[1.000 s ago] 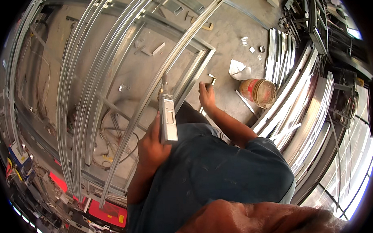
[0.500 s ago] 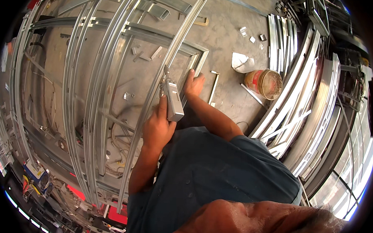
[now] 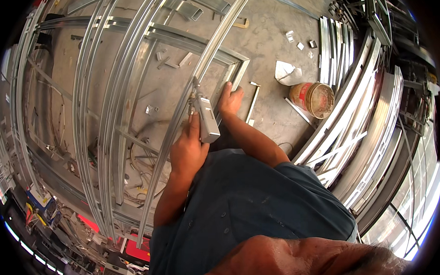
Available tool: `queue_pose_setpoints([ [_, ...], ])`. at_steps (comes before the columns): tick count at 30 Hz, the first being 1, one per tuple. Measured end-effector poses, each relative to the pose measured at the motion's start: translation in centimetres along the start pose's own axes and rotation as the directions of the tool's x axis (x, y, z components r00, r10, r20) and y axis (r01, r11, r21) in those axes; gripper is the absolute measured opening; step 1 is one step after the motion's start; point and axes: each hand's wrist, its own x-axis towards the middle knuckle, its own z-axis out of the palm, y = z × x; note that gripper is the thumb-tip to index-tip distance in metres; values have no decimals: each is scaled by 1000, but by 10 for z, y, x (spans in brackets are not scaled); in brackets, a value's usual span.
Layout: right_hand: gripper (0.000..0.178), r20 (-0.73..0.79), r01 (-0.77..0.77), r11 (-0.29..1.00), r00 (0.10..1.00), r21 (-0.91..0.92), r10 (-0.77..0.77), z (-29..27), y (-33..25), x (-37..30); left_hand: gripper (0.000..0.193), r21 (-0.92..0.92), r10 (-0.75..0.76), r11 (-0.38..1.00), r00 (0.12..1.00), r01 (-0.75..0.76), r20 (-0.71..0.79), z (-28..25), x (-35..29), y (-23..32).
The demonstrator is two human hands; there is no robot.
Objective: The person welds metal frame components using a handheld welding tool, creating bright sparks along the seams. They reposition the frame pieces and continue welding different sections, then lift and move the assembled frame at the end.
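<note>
A grey, boxy power tool (image 3: pixel 209 125) with a narrow nose is gripped in my left hand (image 3: pixel 187 150), the fingers wrapped around its near side. Its nose meets a long galvanized steel stud (image 3: pixel 175 120) of the large metal frame. To the right, my right hand (image 3: pixel 231 100) is closed around a short channel piece (image 3: pixel 238 75) that forms the frame's corner, the thumb lying along the metal. What my right fingers press on underneath is hidden. Several parallel studs (image 3: pixel 112 88) make up the rest of the frame to the left.
On the right stand a dirty round bucket (image 3: pixel 301 98) and curved-looking stacks of metal profiles (image 3: pixel 374 127). Small metal offcuts (image 3: pixel 290 36), a white sheet (image 3: pixel 287 73) and a thin metal strip (image 3: pixel 253 103) lie on the concrete floor. Hoses or cables (image 3: pixel 136 162) run beneath the frame.
The whole view has shifted slightly. Both hands keep their grips, and the tool's nose stays against the same stud.
</note>
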Motion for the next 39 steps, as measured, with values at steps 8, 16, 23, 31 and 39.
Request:
queue_pose_setpoints([
  [8, 66, 8, 0, 1000, 1000, -14, 0, -2, -2, -1, 86, 21, 8, 1000, 1000, -7, -14, 1, 1, 0],
  [16, 67, -10, -18, 1000, 1000, -14, 18, -2, -4, -2, 89, 18, -28, 999, 999, 28, 16, -2, 3, 2],
  [23, 66, -16, 14, 1000, 1000, -23, -15, 3, 5, 1, 88, 28, -14, 1000, 1000, 14, -8, -3, 4, 5],
  [31, 66, -31, 10, 1000, 999, -19, -11, 2, 1, -1, 85, -3, -7, 1000, 1000, 7, -30, 2, 3, 3],
  [39, 65, -13, -11, 1000, 1000, -21, 11, 1, -1, 0, 85, -18, -31, 999, 999, 30, -20, 0, 1, 4],
])
